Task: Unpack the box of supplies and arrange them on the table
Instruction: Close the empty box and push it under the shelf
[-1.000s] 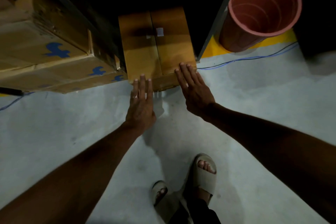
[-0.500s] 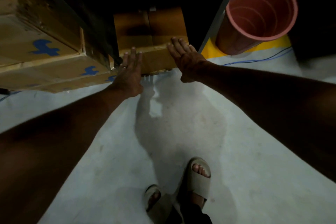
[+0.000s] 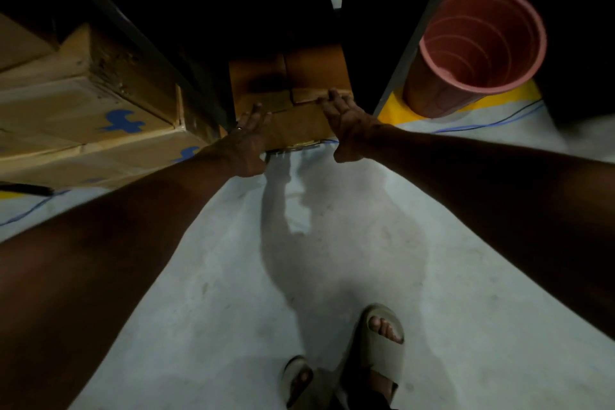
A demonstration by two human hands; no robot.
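A cardboard box (image 3: 289,100) sat on the floor (image 3: 332,260) at the upper centre of the frame, partly under a dark shelf. The left hand (image 3: 248,140) lay flat against its near left side, fingers straight. The right hand (image 3: 346,116) pressed straight fingers on its right top edge. A pink bucket (image 3: 472,53) stood at the upper right.

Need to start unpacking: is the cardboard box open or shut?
Shut: the cardboard box flaps lie flat, meeting at a centre seam.

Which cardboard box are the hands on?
The plain brown box in the dark gap, under the left hand and right hand. The box with blue marks sits untouched.
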